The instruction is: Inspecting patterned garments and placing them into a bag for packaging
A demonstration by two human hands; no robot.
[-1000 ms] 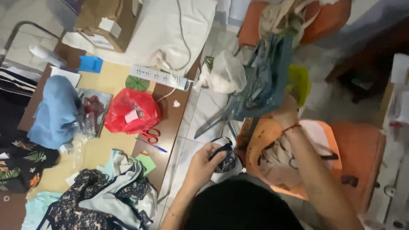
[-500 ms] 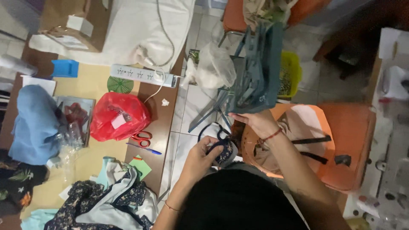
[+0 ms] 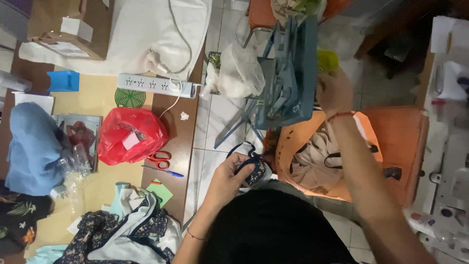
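My left hand (image 3: 230, 174) grips a small dark patterned cloth piece with dark straps (image 3: 254, 169) just above my lap. My right hand (image 3: 334, 90) reaches forward and holds the edge of a grey-blue fabric bundle with long strips (image 3: 288, 73) that hangs over an orange chair. Below that arm an orange bag (image 3: 293, 146) holds beige cloth (image 3: 312, 159). My head fills the bottom middle of the view.
A table on the left carries a red plastic bag (image 3: 131, 134), red-handled scissors (image 3: 159, 159), a blue pen (image 3: 163, 171), a white power strip (image 3: 156, 84), a cardboard box (image 3: 68, 24), blue fabric (image 3: 31, 146) and patterned cloth (image 3: 122, 234). A sewing machine (image 3: 447, 166) stands at the right.
My right hand left the small cloth piece and rose to the hanging grey-blue bundle. My left hand keeps the dark patterned piece.
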